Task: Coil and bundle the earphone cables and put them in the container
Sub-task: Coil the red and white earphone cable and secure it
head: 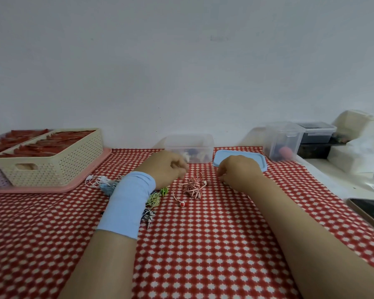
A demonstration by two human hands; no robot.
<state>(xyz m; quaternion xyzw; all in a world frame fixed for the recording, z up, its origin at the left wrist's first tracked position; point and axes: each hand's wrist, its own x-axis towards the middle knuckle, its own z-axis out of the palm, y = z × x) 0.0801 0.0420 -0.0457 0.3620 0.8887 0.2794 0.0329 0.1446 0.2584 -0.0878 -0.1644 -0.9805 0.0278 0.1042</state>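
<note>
Holding left hand (pixel 168 167), fingers curled, at 10 o'clock of red-white cable (pixel 192 186); cannot tell whether gripping it. Holding right hand (pixel 238 171), fingers curled, at 2 o'clock of it; grip likewise unclear. Lying tangled on surface (pixel 203 244), near container (pixel 188 141) at 12 o'clock; lid (pixel 240 159) just beside, at container's 3 o'clock.

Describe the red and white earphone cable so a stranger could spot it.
On the red checked tablecloth, look in front of the clear container, between the left hand and the right hand. The red-and-white striped cable lies there in a loose tangle, one earbud trailing toward the viewer. The other cables to its left are green, white or black-and-white.
</note>
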